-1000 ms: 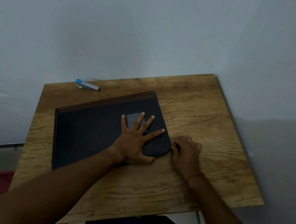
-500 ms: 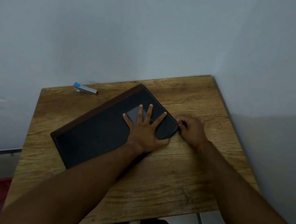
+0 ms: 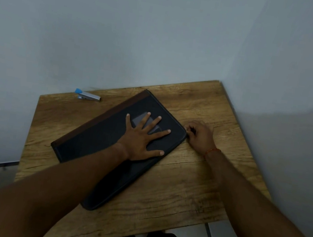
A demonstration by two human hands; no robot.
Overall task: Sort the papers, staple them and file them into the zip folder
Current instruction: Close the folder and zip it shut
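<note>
Single head-worn view, angled steeply down and forward over the table (image 3: 193, 182); close range

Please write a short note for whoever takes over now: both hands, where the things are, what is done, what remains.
Left hand: flat, fingers spread, presses on the folder.
Right hand: fingers curled at the folder's right corner, probably pinching the zip pull, too small to see.
The folder lies closed and slanted on the table; stapler at the far left edge.
Done: no loose papers in view, so probably filed inside.
To do: likely only finishing the zip; how far it is closed cannot be seen.
</note>
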